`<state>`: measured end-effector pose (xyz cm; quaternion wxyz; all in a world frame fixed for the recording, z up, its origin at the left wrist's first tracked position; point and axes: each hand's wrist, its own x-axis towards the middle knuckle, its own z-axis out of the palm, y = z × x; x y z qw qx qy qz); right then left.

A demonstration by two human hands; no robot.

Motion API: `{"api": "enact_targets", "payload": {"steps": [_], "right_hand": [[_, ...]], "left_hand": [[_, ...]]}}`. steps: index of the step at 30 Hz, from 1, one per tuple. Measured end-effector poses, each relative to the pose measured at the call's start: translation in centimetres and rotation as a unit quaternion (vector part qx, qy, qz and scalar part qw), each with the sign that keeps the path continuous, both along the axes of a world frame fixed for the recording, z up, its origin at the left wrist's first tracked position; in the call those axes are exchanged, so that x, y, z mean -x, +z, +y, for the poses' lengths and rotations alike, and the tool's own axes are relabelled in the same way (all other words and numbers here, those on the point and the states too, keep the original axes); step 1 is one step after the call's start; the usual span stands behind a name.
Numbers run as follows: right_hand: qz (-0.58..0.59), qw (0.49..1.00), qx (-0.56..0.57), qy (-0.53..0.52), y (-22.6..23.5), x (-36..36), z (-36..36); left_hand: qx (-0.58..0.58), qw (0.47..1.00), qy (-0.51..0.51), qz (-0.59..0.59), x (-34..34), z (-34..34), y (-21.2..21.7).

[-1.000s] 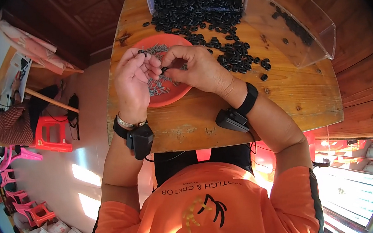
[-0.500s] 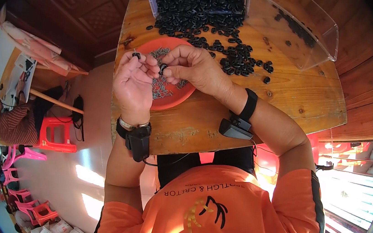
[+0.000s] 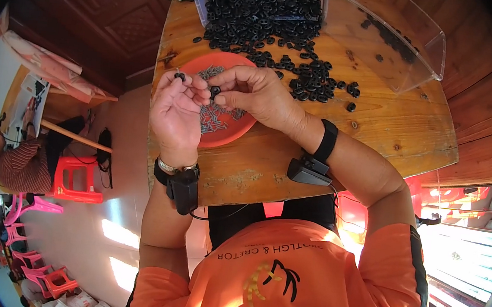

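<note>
My left hand [image 3: 175, 109] is raised over the left side of an orange plate [image 3: 242, 132], palm toward me, pinching a small black ring [image 3: 179, 76] at its fingertips. My right hand [image 3: 256, 94] reaches across the plate and pinches another small black ring [image 3: 215, 90] against the left fingers. The plate holds several small grey metal pieces [image 3: 213, 119]. Both hands meet above the plate's upper left.
A heap of black rings [image 3: 257, 3] spills from a clear plastic bin [image 3: 392, 43] onto the wooden table [image 3: 382, 126], with loose ones [image 3: 315, 76] beside the plate. Another person [image 3: 15, 157] sits at lower left near red and pink plastic stools [image 3: 76, 179].
Both hands stayed over the plate. The fingers shifted slightly, bringing the two black rings closer together.
</note>
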<state>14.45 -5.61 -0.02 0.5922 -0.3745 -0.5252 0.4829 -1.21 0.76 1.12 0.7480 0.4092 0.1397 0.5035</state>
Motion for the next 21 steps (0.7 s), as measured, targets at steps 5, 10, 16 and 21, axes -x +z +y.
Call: {"api": "enact_targets", "payload": {"steps": [5, 10, 16, 21], "right_hand": [[-0.011, 1.000, -0.017, -0.009, -0.1, -0.3, 0.2], [0.010, 0.999, -0.015, -0.029, 0.9, -2.3, 0.3], [0.005, 1.000, -0.002, -0.014, 1.7, -3.8, 0.1], [-0.024, 1.000, -0.007, -0.007, 1.4, -3.7, 0.3]], "left_hand": [[-0.029, 0.999, -0.009, 0.029, -0.2, -0.4, 0.3], [-0.075, 0.982, -0.008, 0.172, -0.7, -1.1, 0.1], [-0.137, 0.948, 0.008, 0.287, -1.1, -1.6, -0.3], [-0.136, 0.949, -0.002, 0.284, -1.1, -1.7, -0.1]]}}
